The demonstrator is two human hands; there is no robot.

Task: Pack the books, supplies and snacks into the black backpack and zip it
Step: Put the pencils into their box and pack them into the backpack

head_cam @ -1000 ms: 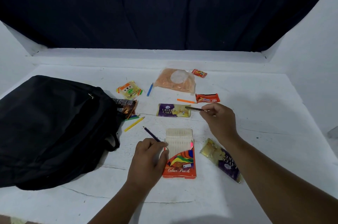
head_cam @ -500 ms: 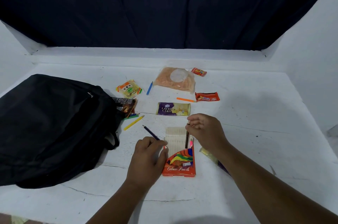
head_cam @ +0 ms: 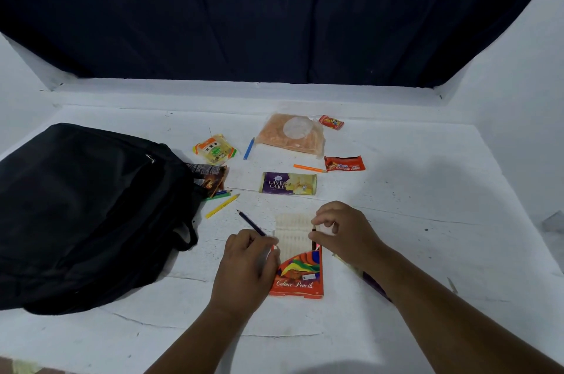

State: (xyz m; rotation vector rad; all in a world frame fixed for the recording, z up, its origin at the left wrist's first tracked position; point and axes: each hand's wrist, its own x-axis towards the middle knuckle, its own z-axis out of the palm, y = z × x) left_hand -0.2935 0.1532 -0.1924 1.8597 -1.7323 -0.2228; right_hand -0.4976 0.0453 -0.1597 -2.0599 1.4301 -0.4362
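Note:
An orange colour pencil box [head_cam: 297, 277] lies in front of me with its pale tray [head_cam: 291, 231] slid out. My left hand [head_cam: 247, 270] rests on the box's left edge and pinches a dark purple pencil [head_cam: 250, 222]. My right hand [head_cam: 345, 233] holds a dark pencil [head_cam: 313, 239] upright at the tray's right side, tip down in the box. The black backpack [head_cam: 82, 212] lies on the left, a dark snack packet [head_cam: 210, 178] at its mouth.
Loose on the white table [head_cam: 427, 221]: a yellow pencil [head_cam: 222, 206], green pencil [head_cam: 218, 196], blue pencil [head_cam: 248, 148], orange pencil [head_cam: 308, 168], a purple layer cake pack [head_cam: 288, 183], yellow snack [head_cam: 215, 149], orange snack bag [head_cam: 291, 135], two red packets [head_cam: 344, 163]. Another purple pack lies under my right forearm.
My right hand carried the dark pencil from near the layer cake pack back to the box and is sliding it into the tray. My left hand stayed on the box.

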